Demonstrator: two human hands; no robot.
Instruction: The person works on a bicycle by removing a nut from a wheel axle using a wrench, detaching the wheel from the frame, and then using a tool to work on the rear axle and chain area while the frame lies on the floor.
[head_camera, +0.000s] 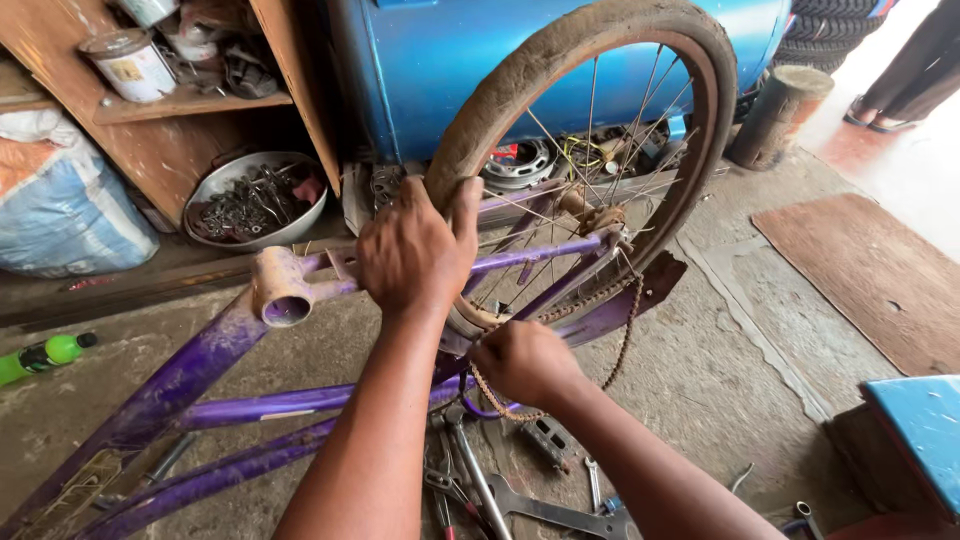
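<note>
My left hand (418, 245) grips the muddy rubber tyre (520, 70); my right hand (522, 362) clasps the rusty chain (622, 345) over scattered steel spanners (545, 510), a white labelled tin (128, 65) shelved upper-left.

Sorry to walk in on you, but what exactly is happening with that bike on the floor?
A person is working on a purple bicycle frame lying on the concrete. The left hand grips the muddy rear tyre, while the right hand is closed around the rusty chain beside the wheel. Wrenches and pliers lie below the arms.

Left hand (415, 245) raised, fingers curled in a grip, right hand (525, 362) lower, fisted
</note>
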